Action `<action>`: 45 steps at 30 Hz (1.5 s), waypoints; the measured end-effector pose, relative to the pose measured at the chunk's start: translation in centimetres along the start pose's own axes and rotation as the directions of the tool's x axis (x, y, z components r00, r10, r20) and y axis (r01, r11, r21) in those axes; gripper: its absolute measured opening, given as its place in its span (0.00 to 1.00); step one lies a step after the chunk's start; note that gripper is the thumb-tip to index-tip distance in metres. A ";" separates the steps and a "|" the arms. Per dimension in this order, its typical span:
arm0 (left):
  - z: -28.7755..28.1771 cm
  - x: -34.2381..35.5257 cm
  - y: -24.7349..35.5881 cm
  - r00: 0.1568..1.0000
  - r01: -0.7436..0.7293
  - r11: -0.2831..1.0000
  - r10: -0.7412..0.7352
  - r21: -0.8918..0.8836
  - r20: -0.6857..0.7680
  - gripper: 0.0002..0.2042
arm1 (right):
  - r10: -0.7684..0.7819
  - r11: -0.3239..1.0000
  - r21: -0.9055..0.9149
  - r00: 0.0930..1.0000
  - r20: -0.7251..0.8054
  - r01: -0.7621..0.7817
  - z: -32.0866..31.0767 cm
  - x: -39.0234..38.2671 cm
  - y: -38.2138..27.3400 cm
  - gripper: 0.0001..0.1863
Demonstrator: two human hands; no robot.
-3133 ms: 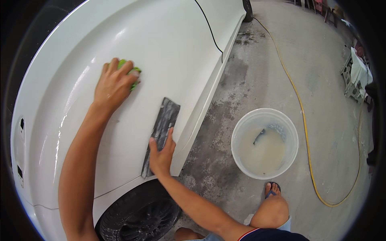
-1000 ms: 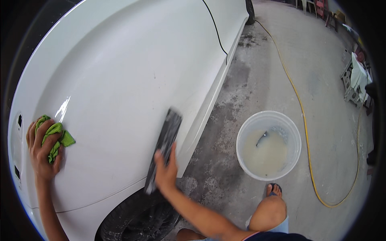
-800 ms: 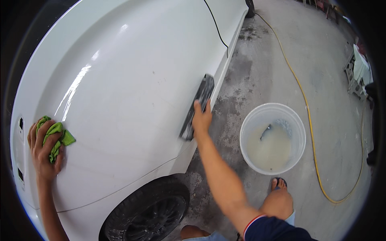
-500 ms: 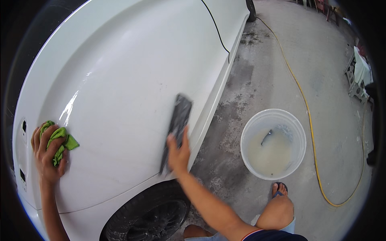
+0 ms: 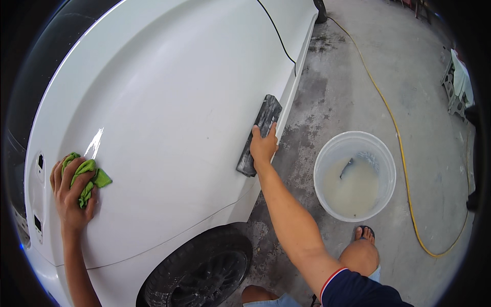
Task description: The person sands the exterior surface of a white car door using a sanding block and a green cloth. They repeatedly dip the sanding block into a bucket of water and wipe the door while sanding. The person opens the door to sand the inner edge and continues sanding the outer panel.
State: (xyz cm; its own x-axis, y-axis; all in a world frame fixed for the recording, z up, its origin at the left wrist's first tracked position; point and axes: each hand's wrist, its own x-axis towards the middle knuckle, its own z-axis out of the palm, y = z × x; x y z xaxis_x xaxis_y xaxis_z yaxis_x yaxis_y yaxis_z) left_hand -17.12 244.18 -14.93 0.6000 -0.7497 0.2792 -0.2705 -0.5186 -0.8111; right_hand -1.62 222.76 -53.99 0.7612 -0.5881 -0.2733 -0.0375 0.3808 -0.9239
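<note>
Along the lower edge of a white car door panel, my right hand grips a long dark sanding block smudged with pale residue. The block lies tilted against the panel, its long side running roughly along the sill. At the far left, my left hand rests on the same panel, fingers curled over a crumpled green cloth. Beside the left hand are the handle recess and its small dark openings. What lies under the block is hidden.
A white bucket of cloudy liquid, with a dark object in it, stands on the concrete floor right of the car. A yellow hose curves beyond it. The black wheel is below; a grey crate stands far right.
My right hand has pushed the sanding block away from me and rightward, toward the sill. The left hand keeps its hold on the cloth. The whole view has shifted slightly.
</note>
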 end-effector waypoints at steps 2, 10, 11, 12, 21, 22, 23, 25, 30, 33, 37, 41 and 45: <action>0.0 0.0 0.1 1.000 0.014 1.000 -0.014 -0.021 0.000 0.14 | -0.053 0.998 -0.034 0.998 0.032 0.054 0.4 -3.1 -1.4 0.45; -0.2 0.5 0.2 1.000 -0.026 0.999 0.026 -0.020 -0.001 0.14 | -0.017 1.000 0.008 1.000 0.026 0.016 -0.2 1.7 0.5 0.45; -0.3 0.6 0.2 0.999 -0.041 0.999 0.041 -0.012 0.006 0.14 | 0.079 0.991 0.106 0.996 0.041 -0.083 -0.1 3.2 1.0 0.45; -0.2 0.5 0.2 0.999 -0.040 0.999 0.040 -0.009 0.006 0.14 | 0.030 0.981 -0.193 0.999 -0.011 -0.032 -1.0 1.7 -1.4 0.45; 0.1 0.2 0.1 0.998 -0.053 0.998 0.054 0.029 -0.014 0.14 | -0.051 0.997 -0.050 0.994 0.098 0.056 -2.2 -0.7 -0.4 0.47; 0.1 0.1 0.1 1.000 -0.030 0.999 0.030 0.015 -0.006 0.14 | -0.002 0.999 -0.032 0.997 0.081 0.004 -2.4 0.1 -0.7 0.47; 0.2 0.0 0.1 1.000 -0.019 1.000 0.019 0.004 0.004 0.14 | -0.030 1.000 0.000 0.997 0.074 0.030 -1.7 -0.9 -0.9 0.47; 0.3 -0.2 0.1 1.000 0.004 1.000 -0.004 0.015 0.000 0.14 | -0.124 0.992 0.037 0.986 0.116 0.120 -0.3 -6.1 -1.8 0.47; 0.3 -0.1 -0.1 1.000 -0.027 0.999 0.026 0.025 0.016 0.15 | -0.262 0.959 -0.058 0.945 0.196 0.278 -0.8 -6.5 -0.6 0.47; 0.3 -0.3 -0.2 1.000 -0.005 0.999 0.005 0.044 0.001 0.15 | -0.083 0.992 -0.091 0.992 0.097 0.092 -0.6 -2.2 -1.3 0.45; 0.6 -0.6 -0.3 1.000 0.008 0.998 -0.008 0.060 -0.003 0.15 | -0.251 0.961 -0.057 0.939 0.237 0.271 -0.6 -8.0 -1.2 0.48; 0.8 -0.6 -0.7 0.999 -0.029 0.997 0.028 0.067 0.017 0.15 | -0.128 0.979 -0.127 0.964 0.234 0.160 -1.7 -5.4 0.0 0.48; 0.7 -0.6 -0.9 0.999 -0.040 0.997 0.040 0.068 -0.003 0.14 | -0.057 0.994 -0.085 0.994 0.099 0.065 -2.0 -0.4 0.0 0.47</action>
State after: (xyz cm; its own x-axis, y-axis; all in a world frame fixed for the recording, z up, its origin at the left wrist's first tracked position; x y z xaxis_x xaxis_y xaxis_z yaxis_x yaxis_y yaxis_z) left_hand -16.72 245.40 -14.74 0.5862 -0.7712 0.2482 -0.2425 -0.4593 -0.8546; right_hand -3.28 221.57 -54.44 0.8222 -0.5355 -0.1930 -0.0430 0.2796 -0.9592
